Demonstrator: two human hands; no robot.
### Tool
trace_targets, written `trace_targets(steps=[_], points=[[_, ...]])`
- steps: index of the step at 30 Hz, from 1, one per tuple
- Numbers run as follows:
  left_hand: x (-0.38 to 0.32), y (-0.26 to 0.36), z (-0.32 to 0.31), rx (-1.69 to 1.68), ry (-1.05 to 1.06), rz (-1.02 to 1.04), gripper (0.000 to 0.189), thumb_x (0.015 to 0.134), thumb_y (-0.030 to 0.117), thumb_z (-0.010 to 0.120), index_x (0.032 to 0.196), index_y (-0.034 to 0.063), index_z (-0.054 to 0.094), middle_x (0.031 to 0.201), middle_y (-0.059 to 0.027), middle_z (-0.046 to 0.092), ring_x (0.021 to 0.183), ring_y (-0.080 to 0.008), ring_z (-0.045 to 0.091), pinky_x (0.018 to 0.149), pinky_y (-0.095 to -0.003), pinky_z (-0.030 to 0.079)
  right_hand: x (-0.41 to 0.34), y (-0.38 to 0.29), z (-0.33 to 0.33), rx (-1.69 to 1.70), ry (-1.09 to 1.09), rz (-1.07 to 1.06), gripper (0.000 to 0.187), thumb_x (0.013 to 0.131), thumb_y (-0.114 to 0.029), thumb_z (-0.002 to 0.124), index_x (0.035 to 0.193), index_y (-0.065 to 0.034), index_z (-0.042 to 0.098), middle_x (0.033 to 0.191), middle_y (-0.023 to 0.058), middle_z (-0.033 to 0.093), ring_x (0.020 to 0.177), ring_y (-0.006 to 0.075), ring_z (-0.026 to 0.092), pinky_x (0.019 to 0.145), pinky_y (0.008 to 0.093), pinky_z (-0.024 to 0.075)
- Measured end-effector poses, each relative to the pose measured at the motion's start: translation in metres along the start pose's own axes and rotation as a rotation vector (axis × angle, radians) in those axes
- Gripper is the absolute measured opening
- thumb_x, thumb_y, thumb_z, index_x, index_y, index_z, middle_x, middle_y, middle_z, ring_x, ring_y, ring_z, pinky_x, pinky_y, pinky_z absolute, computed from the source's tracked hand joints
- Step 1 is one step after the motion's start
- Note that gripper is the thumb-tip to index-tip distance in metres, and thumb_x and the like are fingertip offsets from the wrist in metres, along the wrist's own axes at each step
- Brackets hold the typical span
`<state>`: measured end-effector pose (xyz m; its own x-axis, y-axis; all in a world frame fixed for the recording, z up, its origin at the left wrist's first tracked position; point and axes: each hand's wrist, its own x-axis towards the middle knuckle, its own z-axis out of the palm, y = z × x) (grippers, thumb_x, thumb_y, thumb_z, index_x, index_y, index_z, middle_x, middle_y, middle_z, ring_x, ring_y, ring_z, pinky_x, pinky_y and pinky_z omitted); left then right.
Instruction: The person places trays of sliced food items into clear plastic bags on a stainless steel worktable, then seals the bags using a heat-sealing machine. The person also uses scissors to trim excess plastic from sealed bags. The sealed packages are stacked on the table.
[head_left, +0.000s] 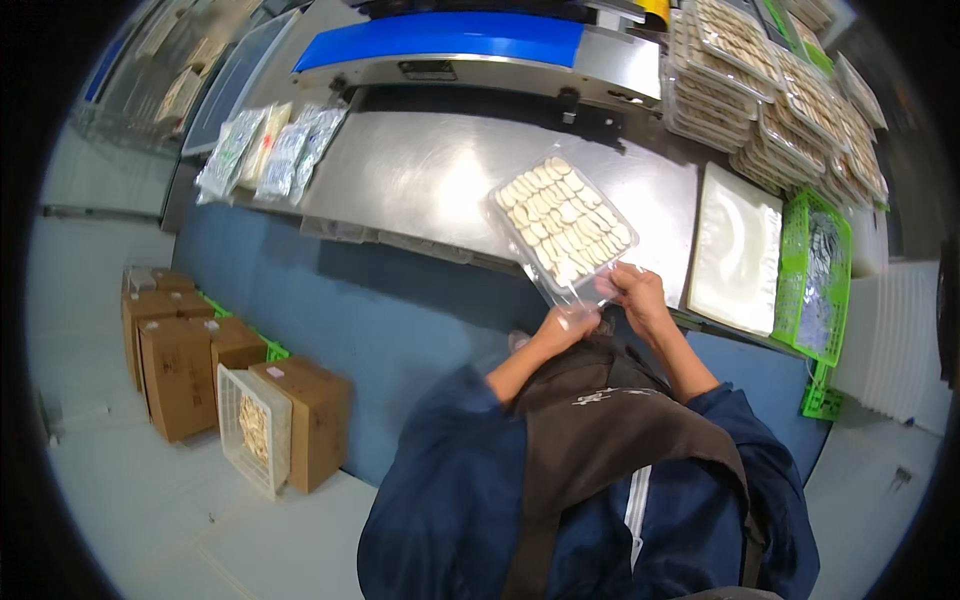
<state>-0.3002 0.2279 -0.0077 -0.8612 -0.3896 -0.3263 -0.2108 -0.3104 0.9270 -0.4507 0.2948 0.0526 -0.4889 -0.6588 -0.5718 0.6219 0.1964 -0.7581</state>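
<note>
A clear plastic tray filled with rows of pale, oval slices sits inside a transparent plastic bag at the front edge of the steel worktable. My left hand grips the bag's near end, fingers closed on the film. Beside it, my right hand pinches the same end close to the tray's near right corner. A pile of flat clear bags lies to the right of my right hand.
Filled trays stand stacked at the back right. A green plastic basket adjoins the bag pile. Behind the worktable runs a machine with a blue cover. Several packets lie at left; cartons and a white crate stand on the floor.
</note>
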Motion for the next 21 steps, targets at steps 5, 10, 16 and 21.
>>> trace_targets(steps=[5, 10, 16, 21], points=[[-0.024, 0.073, -0.067, 0.284, 0.715, 0.265, 0.034, 0.071, 0.007, 0.068, 0.102, -0.0010, 0.057, 0.106, -0.0127, 0.059, 0.088, -0.0194, 0.057, 0.076, -0.0297, 0.046, -0.056, -0.089, -0.074, -0.529, -0.103, -0.043, 0.025, 0.082, -0.005, 0.055, 0.101, 0.0102, 0.058, 0.086, 0.0131, 0.064, 0.068, 0.0172, 0.063, 0.064, 0.0246, 0.0510], [0.004, 0.104, -0.084, -0.450, 0.000, -0.100, 0.071, 0.078, 0.030, 0.064, 0.133, 0.0007, 0.030, 0.126, -0.0139, 0.047, 0.118, -0.0293, 0.043, 0.096, -0.0419, 0.037, -0.089, -0.144, -0.082, -0.559, -0.420, -0.049, 0.020, 0.081, -0.004, 0.056, 0.097, 0.0068, 0.062, 0.082, 0.0114, 0.065, 0.067, 0.0145, 0.062, 0.061, 0.0250, 0.0513], [0.020, 0.060, -0.066, -0.790, -0.300, -0.109, 0.069, 0.074, 0.031, 0.069, 0.127, -0.0008, 0.040, 0.128, -0.0154, 0.046, 0.118, -0.0308, 0.043, 0.100, -0.0458, 0.034, -0.078, -0.189, -0.185, -0.494, -0.066, -0.385, 0.022, 0.080, -0.012, 0.057, 0.095, 0.0032, 0.062, 0.078, 0.0093, 0.065, 0.068, 0.0130, 0.061, 0.059, 0.0250, 0.0489], [0.033, 0.083, -0.018, -0.811, -0.431, -0.132, 0.075, 0.075, 0.036, 0.066, 0.131, -0.0011, 0.034, 0.136, -0.0165, 0.035, 0.125, -0.0311, 0.035, 0.104, -0.0459, 0.027, -0.015, -0.150, -0.400, -1.154, 1.156, 0.014, 0.037, 0.070, -0.029, 0.062, 0.088, 0.0032, 0.064, 0.088, 0.0229, 0.062, 0.084, 0.0350, 0.061, 0.075, 0.0387, 0.0473]])
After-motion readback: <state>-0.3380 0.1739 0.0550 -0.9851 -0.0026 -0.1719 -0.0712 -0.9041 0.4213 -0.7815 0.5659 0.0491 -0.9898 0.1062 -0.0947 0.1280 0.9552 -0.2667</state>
